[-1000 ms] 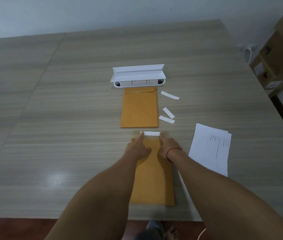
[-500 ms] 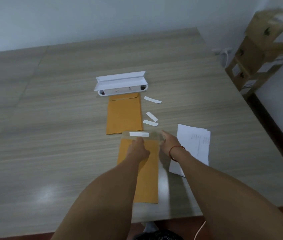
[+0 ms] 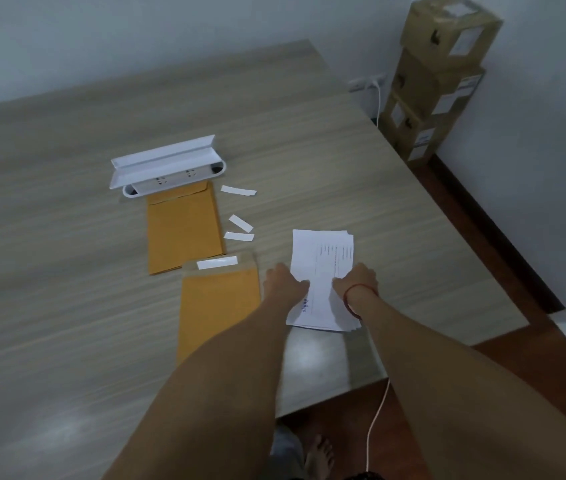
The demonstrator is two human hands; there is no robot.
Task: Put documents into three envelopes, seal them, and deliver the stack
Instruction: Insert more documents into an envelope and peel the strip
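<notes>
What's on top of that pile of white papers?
The left hand touches the left edge of the pile, the right hand its right side. Lower sheets are covered except their edges.

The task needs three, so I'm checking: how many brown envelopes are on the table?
2. The far envelope lies against the white socket box; the near envelope lies left of the left hand, flap open, a white strip on it. Another could hide beneath the far one.

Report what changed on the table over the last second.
Both hands left the flap of the near envelope and moved right: the left hand and right hand now touch the document stack. The envelope, the far envelope and the white strips lie as before.
</notes>
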